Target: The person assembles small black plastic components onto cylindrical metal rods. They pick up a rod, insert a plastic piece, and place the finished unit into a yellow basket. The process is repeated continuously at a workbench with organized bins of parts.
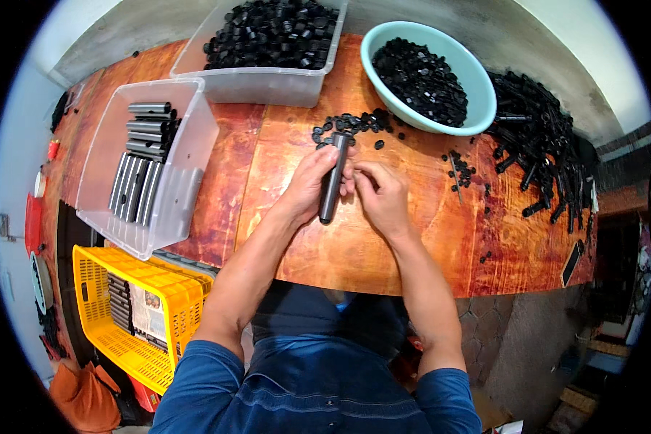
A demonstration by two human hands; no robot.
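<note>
The left hand (309, 182) is wrapped round a dark tube (332, 186), smooth and glossy, which slants over the table (289, 253) between the middle and the near edge; palm and fingers hide part of its length. The right hand (383, 199) is just beside it, fingers curled and thumb bent in; I cannot tell whether it pinches anything small or touches the other hand. Towards the far edge, loose black caps (353, 123) lie scattered, some masked by the tube's upper end. A cloudy plastic bin (204, 145) at the left of the near edge carries metallic-looking tubes (134, 188), their undersides out of sight. Along the far edge, a second bin (267, 85), cut off by the top of the view, holds stubby black cylinders (275, 32), and a round pale-green bowl (479, 94) holds tiny black pieces (419, 79) too crowded to separate. Towards the right edge, slim black parts (539, 141) tangle in a heap, individual shapes hard to make out.
</note>
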